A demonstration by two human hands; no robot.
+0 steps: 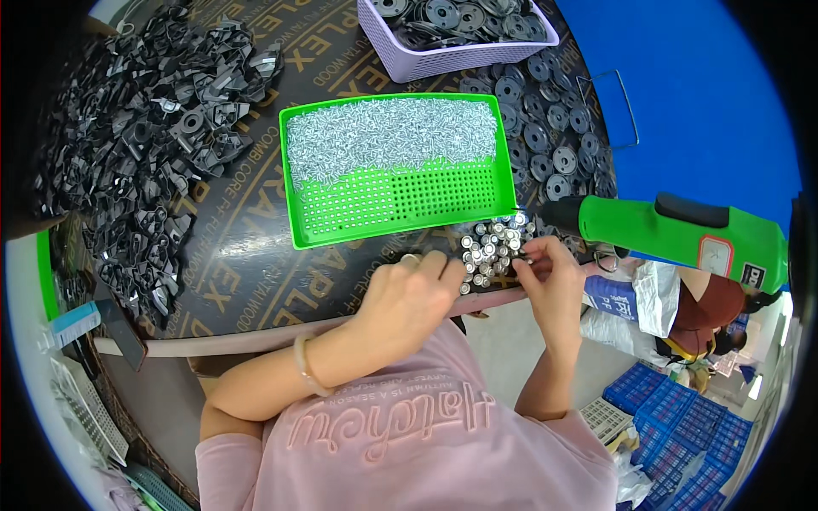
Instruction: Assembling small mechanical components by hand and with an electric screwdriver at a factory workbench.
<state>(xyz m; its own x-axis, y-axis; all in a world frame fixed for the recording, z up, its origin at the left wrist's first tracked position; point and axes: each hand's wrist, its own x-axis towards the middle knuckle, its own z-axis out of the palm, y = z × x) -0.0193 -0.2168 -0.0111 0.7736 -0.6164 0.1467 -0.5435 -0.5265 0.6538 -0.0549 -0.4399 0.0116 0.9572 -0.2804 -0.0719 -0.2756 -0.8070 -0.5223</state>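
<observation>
A cluster of small silvery cylindrical metal parts (487, 255) lies on the dark table near its front edge. On the left side of this cluster is my left hand (411, 294), its fingers curled and pressed together; whatever they hold is hidden. At the cluster's right edge, my right hand (552, 277) has thumb and forefinger drawn into a pinch, and what is between them is too small to make out. Just beyond both hands stands a green basket (341, 230) with its far half full of small silvery screws or pins (392, 132).
Black angular parts (170, 128) are heaped at the left. Dark round discs (537, 136) cover the right side, below a lilac basket (460, 64) of discs. A green power screwdriver (682, 230) juts in from the right. Blue crates (673, 426) stand lower right.
</observation>
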